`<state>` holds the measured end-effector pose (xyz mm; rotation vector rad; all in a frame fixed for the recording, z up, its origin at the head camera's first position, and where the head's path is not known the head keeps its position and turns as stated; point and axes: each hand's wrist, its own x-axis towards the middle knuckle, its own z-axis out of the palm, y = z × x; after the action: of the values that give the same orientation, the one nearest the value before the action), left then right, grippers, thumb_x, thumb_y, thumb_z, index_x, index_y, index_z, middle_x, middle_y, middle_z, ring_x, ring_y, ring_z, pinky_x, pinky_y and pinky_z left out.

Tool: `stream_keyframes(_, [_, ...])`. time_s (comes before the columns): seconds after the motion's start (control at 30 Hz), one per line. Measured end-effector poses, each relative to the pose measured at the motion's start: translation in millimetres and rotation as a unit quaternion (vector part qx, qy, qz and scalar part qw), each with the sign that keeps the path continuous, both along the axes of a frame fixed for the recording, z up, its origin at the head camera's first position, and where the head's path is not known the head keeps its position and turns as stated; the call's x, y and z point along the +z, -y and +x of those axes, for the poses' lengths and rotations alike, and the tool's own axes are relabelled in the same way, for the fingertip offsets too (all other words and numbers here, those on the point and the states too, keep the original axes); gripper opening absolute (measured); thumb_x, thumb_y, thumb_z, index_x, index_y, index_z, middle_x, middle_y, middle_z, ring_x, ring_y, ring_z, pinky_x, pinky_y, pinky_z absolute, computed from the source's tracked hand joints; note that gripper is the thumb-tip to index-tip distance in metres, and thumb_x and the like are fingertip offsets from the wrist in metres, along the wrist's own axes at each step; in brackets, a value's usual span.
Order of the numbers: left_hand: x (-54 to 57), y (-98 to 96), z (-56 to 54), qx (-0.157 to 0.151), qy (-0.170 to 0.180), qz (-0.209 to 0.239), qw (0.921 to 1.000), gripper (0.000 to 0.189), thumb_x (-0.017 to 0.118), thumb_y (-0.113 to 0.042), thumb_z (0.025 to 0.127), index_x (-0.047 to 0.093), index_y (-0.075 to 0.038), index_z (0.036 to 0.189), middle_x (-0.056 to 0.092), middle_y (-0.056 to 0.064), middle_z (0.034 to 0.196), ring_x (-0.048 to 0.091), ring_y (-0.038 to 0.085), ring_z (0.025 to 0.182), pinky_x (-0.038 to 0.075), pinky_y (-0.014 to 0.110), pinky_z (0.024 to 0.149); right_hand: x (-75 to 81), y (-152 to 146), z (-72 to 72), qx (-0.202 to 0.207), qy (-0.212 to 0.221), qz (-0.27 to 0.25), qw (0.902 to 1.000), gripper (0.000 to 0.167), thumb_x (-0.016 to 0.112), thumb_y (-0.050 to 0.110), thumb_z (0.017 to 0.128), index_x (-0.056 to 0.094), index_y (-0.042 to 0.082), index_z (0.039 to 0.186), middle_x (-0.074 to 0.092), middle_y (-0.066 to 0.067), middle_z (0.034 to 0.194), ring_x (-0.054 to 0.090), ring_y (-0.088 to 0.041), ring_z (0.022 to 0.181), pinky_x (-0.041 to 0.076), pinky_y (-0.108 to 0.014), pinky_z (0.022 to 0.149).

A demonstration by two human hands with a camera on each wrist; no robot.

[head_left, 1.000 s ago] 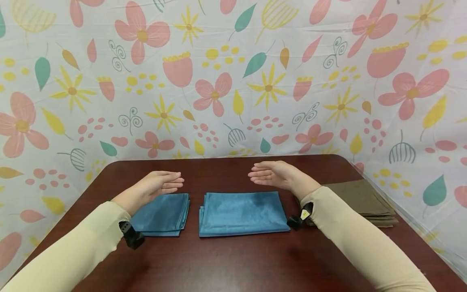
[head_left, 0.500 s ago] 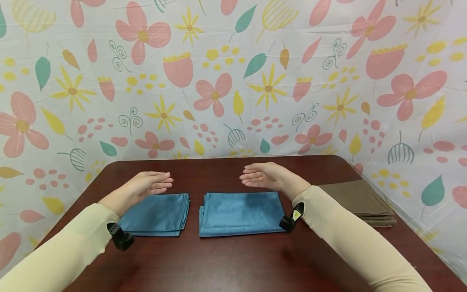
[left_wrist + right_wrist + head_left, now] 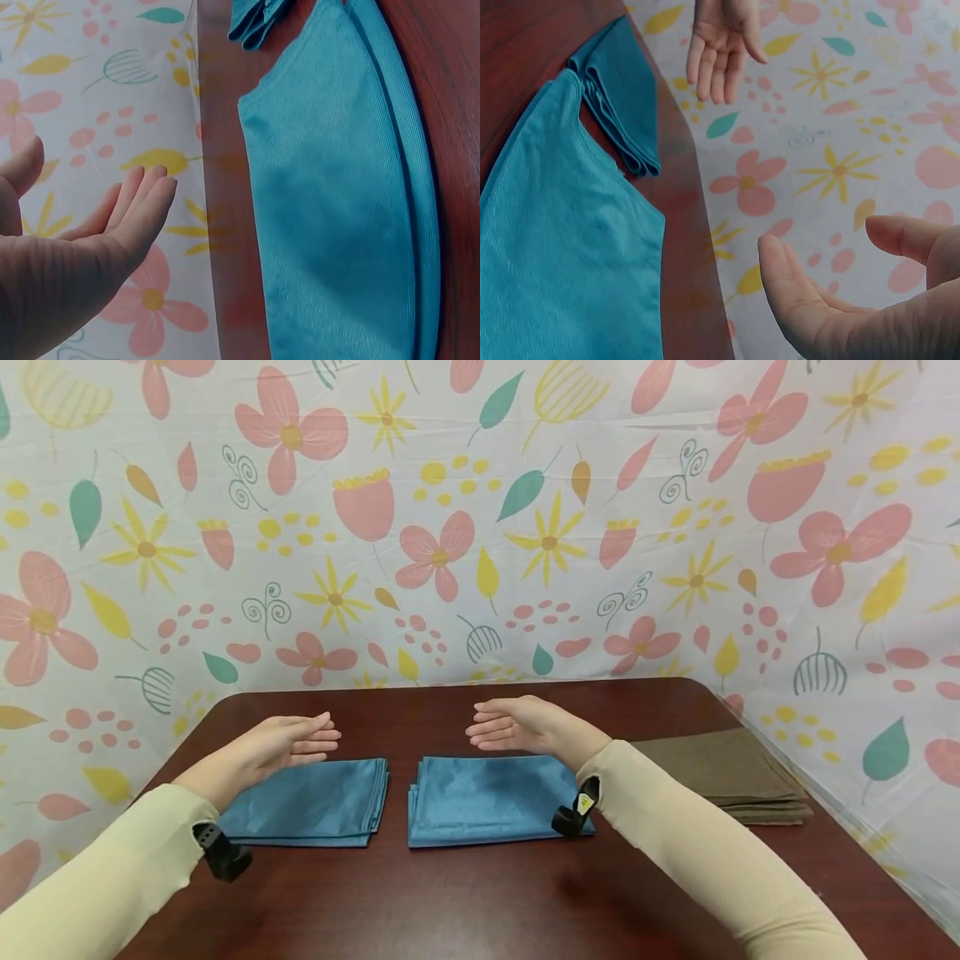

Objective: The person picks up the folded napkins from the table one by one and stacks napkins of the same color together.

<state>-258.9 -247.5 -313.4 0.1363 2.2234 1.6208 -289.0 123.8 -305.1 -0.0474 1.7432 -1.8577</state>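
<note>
My left hand (image 3: 262, 752) hovers with fingers extended over the back of a folded blue cloth (image 3: 315, 802) on the left side of the table. My right hand (image 3: 528, 727), palm turned inward and fingers extended, is raised near the back edge of a second folded blue cloth (image 3: 487, 802) in the middle. Nothing is held by either hand. The left wrist view shows the left hand's thumb spread from its fingers (image 3: 139, 206), beside the blue fabric. In the right wrist view the left hand (image 3: 724, 56) faces the right one across a gap.
A stack of folded brown cloth (image 3: 720, 768) lies at the right side of the dark wooden table (image 3: 420, 902), partly behind the right sleeve. A white curtain printed with flowers (image 3: 480, 485) hangs close behind the table and along both sides.
Both hands have drifted left, staying raised and facing each other. More of the middle blue cloth's right part is now overlapped by the right wrist camera. The cloths have not moved.
</note>
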Motion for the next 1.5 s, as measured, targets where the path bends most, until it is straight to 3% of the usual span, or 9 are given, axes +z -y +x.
stream_keyframes(0.13, [2.4,5.4,2.0,0.0,-0.005,0.003,1.0,0.077,0.049,-0.043,0.1,0.019,0.005,0.152,0.038,0.025,0.15,0.055,0.023,0.128,0.046,0.036,0.104,-0.3,9,1.1,-0.001,0.007,-0.008,0.9999,0.052,0.053,0.022,0.1,0.039,-0.006,0.141,0.05,-0.03,0.138,0.051,-0.041,0.128,0.044,-0.044,0.106])
stream_keyframes(0.23, [2.4,11.1,2.2,0.016,-0.013,0.014,0.9997,0.075,0.051,-0.04,0.1,0.02,0.005,0.151,0.041,0.023,0.148,0.061,0.012,0.117,0.05,0.03,0.099,-1.3,16,2.4,-0.001,0.011,-0.013,0.9999,0.052,0.054,0.022,0.1,0.038,-0.006,0.141,0.051,-0.03,0.137,0.052,-0.041,0.127,0.044,-0.044,0.106])
stream_keyframes(0.4, [0.9,21.4,2.5,0.04,-0.019,0.028,0.9986,0.075,0.054,-0.038,0.099,0.021,0.005,0.151,0.054,0.011,0.137,0.063,0.001,0.104,0.052,0.027,0.096,-4.3,28,4.3,0.006,0.014,-0.008,0.9999,0.052,0.055,0.023,0.1,0.041,-0.007,0.139,0.054,-0.03,0.133,0.055,-0.04,0.124,0.046,-0.044,0.104])
stream_keyframes(0.5, [0.1,25.8,2.8,0.041,-0.018,0.036,0.9984,0.074,0.054,-0.035,0.099,0.021,0.006,0.151,0.06,0.001,0.126,0.063,0.0,0.103,0.052,0.026,0.095,-6.3,34,4.8,0.011,0.01,-0.005,0.9999,0.05,0.056,0.022,0.099,0.043,-0.008,0.137,0.055,-0.03,0.132,0.056,-0.04,0.123,0.046,-0.045,0.104])
stream_keyframes(0.7, [2.7,32.8,5.1,0.032,-0.02,0.027,0.9989,0.074,0.054,-0.034,0.1,0.02,0.009,0.15,0.062,-0.001,0.121,0.063,0.002,0.105,0.053,0.025,0.094,-10.9,43,5.7,0.012,0.013,0.002,0.9998,0.049,0.058,0.018,0.098,0.045,-0.008,0.137,0.055,-0.031,0.131,0.054,-0.042,0.124,0.046,-0.046,0.104])
stream_keyframes(0.83, [3.7,40.4,8.0,0.036,-0.019,0.015,0.9991,0.075,0.054,-0.034,0.1,0.02,0.01,0.149,0.064,-0.009,0.109,0.064,0.003,0.104,0.053,0.024,0.092,-13.3,50,7.8,0.014,0.022,0.0,0.9997,0.05,0.059,0.018,0.097,0.045,-0.009,0.137,0.055,-0.031,0.131,0.052,-0.042,0.125,0.045,-0.047,0.104])
stream_keyframes(1.07, [-3.5,57.1,10.8,0.056,-0.03,0.002,0.998,0.074,0.055,-0.033,0.099,0.02,0.009,0.149,0.062,-0.007,0.12,0.064,-0.003,0.1,0.054,0.022,0.09,-19.7,69,11.0,0.025,0.034,-0.002,0.9991,0.051,0.061,0.02,0.096,0.046,-0.009,0.135,0.058,-0.03,0.128,0.054,-0.042,0.124,0.047,-0.047,0.102])
stream_keyframes(1.3, [-7.7,71.1,12.1,0.065,-0.031,-0.002,0.9974,0.074,0.056,-0.031,0.099,0.022,0.011,0.148,0.064,-0.012,0.113,0.064,-0.004,0.097,0.054,0.023,0.089,-26.9,85,13.8,0.036,0.04,-0.005,0.9985,0.058,0.061,0.023,0.096,0.04,-0.01,0.138,0.054,-0.032,0.131,0.051,-0.044,0.126,0.047,-0.047,0.102])
stream_keyframes(1.5, [-8.3,77.2,13.3,0.07,-0.013,0.009,0.9974,0.076,0.059,-0.029,0.098,0.02,0.012,0.148,0.064,-0.015,0.109,0.065,-0.003,0.097,0.054,0.023,0.089,-32.6,91,14.3,0.036,0.051,-0.005,0.998,0.066,0.062,0.023,0.095,0.032,-0.012,0.143,0.048,-0.034,0.136,0.05,-0.045,0.127,0.047,-0.048,0.103])
